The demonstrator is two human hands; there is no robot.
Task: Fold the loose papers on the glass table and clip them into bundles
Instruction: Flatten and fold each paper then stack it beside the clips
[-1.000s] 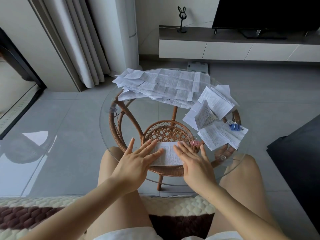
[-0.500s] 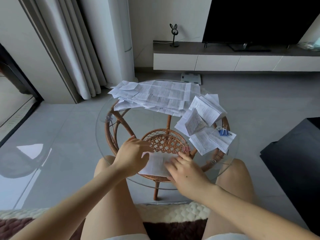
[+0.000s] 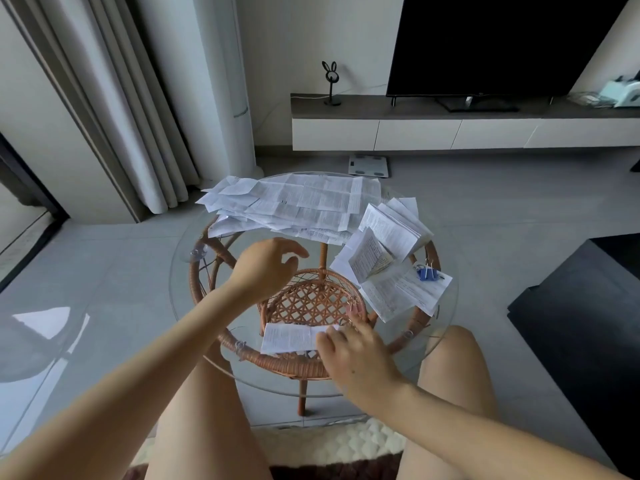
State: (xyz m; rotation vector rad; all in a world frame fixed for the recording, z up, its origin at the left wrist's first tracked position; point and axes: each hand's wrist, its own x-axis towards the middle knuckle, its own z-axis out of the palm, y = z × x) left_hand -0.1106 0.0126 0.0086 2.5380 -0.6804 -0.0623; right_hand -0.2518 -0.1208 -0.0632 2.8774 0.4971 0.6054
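A folded printed paper point(image 3: 289, 337) lies on the near part of the round glass table point(image 3: 180, 282). My right hand point(image 3: 349, 348) rests on its right end, fingers spread and reaching toward a pink clip point(image 3: 353, 304) just beyond them. My left hand point(image 3: 265, 268) hovers above the table's middle, fingers loosely curled and holding nothing, short of the wide pile of loose papers point(image 3: 294, 206) at the far side. Folded papers point(image 3: 388, 237) lie stacked at the right, with a blue binder clip point(image 3: 427, 273) on the nearest of them.
The glass top sits on a rattan frame point(image 3: 311, 299). My bare knees are under the table's near edge. A grey curtain stands far left, a TV console point(image 3: 450, 129) at the back, a scale point(image 3: 369, 165) on the floor behind the table, dark furniture point(image 3: 581, 306) at right.
My left hand has lifted off the folded paper and moved forward over the table's middle. My right hand stays on the paper's right end. The camera has tilted up.
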